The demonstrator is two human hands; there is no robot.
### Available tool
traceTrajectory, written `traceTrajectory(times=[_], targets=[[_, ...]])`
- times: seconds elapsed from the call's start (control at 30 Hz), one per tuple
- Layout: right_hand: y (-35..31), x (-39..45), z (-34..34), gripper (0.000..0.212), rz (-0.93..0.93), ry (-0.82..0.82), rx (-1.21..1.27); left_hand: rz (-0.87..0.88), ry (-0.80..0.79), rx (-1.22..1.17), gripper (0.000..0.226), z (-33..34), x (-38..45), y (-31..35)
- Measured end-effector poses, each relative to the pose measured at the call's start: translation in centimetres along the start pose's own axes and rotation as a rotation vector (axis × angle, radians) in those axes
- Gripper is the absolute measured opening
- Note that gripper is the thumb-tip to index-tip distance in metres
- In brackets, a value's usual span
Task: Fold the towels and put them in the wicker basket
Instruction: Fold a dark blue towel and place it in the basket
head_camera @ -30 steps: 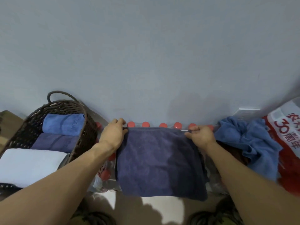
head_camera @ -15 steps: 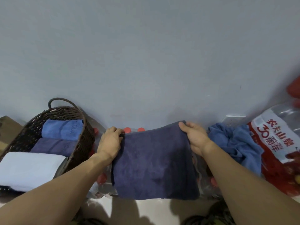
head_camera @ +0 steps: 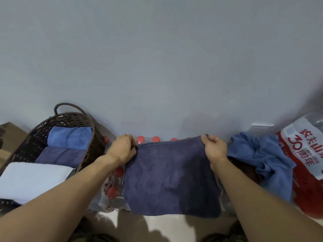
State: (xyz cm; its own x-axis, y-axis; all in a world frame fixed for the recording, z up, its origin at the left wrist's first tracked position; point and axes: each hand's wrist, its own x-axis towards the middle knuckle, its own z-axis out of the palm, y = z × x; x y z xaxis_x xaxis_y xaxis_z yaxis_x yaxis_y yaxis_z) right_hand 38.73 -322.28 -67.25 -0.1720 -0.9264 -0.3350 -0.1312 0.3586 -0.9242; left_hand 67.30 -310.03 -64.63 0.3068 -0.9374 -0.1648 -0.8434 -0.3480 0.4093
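Two hands, left hand (head_camera: pixel 122 151) and right hand (head_camera: pixel 214 149), fingers clamped on the far corners of the dark towel (head_camera: pixel 171 179), centre frame. Folding in hand; next, halve it, then wicker basket (head_camera: pixel 94 145) at 9 o'clock.

both my forearms reach in from the lower corners of the frame toward its middle, bare to the wrist. my left hand (head_camera: pixel 121 151) sits left of centre, knuckles up, fingers curled and pinching the dark towel (head_camera: pixel 172 179) at its upper left corner. my right hand (head_camera: pixel 215 149) sits right of centre, fingers curled over the towel's upper right corner, thumb side up.
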Motion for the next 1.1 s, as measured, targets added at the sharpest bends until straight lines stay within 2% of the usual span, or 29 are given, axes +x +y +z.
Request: traceTrajectory(times=[0.1, 0.17, 0.23, 0.33, 0.4, 0.47, 0.5, 0.57, 0.6, 0.67, 0.73, 0.8, 0.87, 0.93, 1.0, 1.1], targets=[[0.3, 0.4, 0.2, 0.02, -0.096, 0.07, -0.238, -0.046, -0.05, -0.025, 0.019, -0.5, 0.7, 0.5], [0.2, 0.7, 0.0, 0.022, -0.171, 0.121, -0.339, -0.077, -0.111, -0.097, 0.013, -0.9, 1.3, 0.5], [0.1, 0.9, -0.4, 0.023, -0.233, 0.13, -0.427, -0.142, -0.13, -0.327, 0.017, -1.0, 1.6, 0.3], [0.1, 1.3, -0.8, 0.029, -0.282, 0.13, -0.566, -0.331, -0.106, -0.849, 0.024, -0.5, 1.8, 0.2], [0.2, 1.5, -0.9, 0.038, -0.263, 0.128, -0.705, -0.447, -0.104, -1.016, 0.03, 0.5, 1.9, 0.5], [0.0, 1.2, -0.6, 0.042, -0.237, 0.174, -0.846, -0.499, -0.013, -0.924, 0.038, 1.6, 2.2, 0.7], [-0.3, 0.8, -0.1, 0.039, -0.281, 0.217, -0.884, -0.508, 0.046, -0.849, 0.039, 2.0, 2.3, 0.8], [-1.1, -0.3, 1.5, 0.026, -0.524, 0.274, -0.856, -0.488, 0.142, -0.79, 0.039, 2.6, 2.6, 1.1], [-1.7, -1.1, 2.7, 0.019, -0.669, 0.232, -0.815, -0.476, 0.174, -0.795, 0.038, 2.7, 2.6, 1.3], [-2.5, -2.8, 5.7, 0.008, -0.889, -0.043, -0.706, -0.47, 0.197, -0.808, 0.037, 2.7, 2.6, 1.7], [-2.9, -4.5, 8.9, 0.015, -0.835, -0.391, -0.632, -0.494, 0.163, -0.873, 0.037, 2.5, 2.3, 1.9], [-2.8, -5.9, 11.5, 0.029, -0.679, -0.59, -0.649, -0.552, 0.096, -1.017, 0.033, 2.1, 1.5, 1.7], [-2.3, -6.5, 13.2, 0.037, -0.625, -0.66, -0.692, -0.554, 0.031, -1.115, 0.023, 1.8, 0.2, 1.7], [-2.1, -6.6, 14.1, 0.039, -0.576, -0.71, -0.76, -0.504, -0.001, -1.098, 0.021, 1.5, -1.0, 1.6], [-2.0, -6.3, 14.8, 0.03, -0.561, -0.73, -0.848, -0.488, 0.003, -1.075, 0.014, 1.3, -1.8, 1.6], [-2.1, -5.8, 15.7, 0.008, -0.525, -0.659, -0.881, -0.522, 0.011, -1.043, 0.008, 1.6, -3.3, 1.8]])
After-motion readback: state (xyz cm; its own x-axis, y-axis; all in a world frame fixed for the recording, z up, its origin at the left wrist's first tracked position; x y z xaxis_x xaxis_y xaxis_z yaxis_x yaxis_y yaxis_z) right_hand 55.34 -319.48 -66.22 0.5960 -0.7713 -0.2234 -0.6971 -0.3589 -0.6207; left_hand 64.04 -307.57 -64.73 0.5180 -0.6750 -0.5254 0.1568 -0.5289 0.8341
